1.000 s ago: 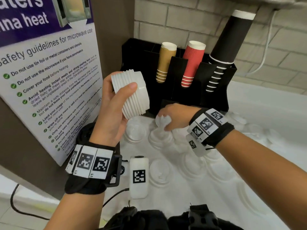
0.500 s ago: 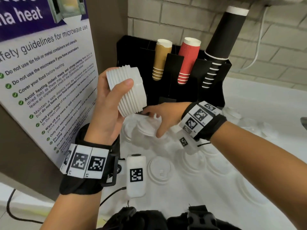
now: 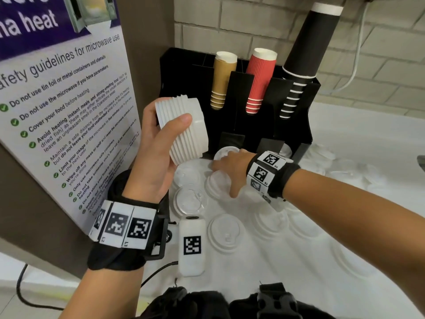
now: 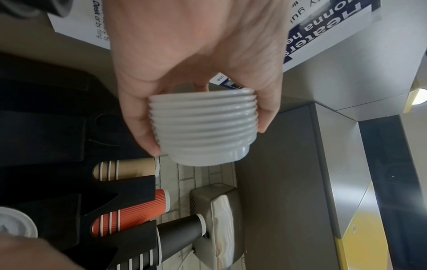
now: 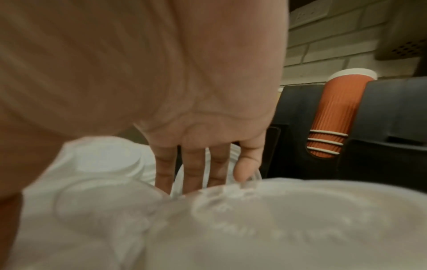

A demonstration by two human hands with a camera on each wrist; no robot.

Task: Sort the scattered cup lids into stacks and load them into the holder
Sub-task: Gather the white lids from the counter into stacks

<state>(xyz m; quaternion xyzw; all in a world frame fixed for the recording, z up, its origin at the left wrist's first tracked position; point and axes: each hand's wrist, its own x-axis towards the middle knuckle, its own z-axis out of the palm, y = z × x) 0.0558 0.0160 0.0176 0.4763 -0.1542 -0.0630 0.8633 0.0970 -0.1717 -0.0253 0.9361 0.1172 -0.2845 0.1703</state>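
A pale brick wall (image 3: 253,24) behind, microwave safety poster (image 3: 57,100) at left.

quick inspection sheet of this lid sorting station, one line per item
surface: white counter, loose lids scattered on it
job's things: stack of white lids held up; loose lids flat on the counter; black holder at the back
clutter: tagged white device near the counter's edge
grippers: left hand grips the stack; right hand reaches down among lids, grasp unclear
cables: black cable lower left; white cable on the wall
surroundings: brick wall, microwave safety poster
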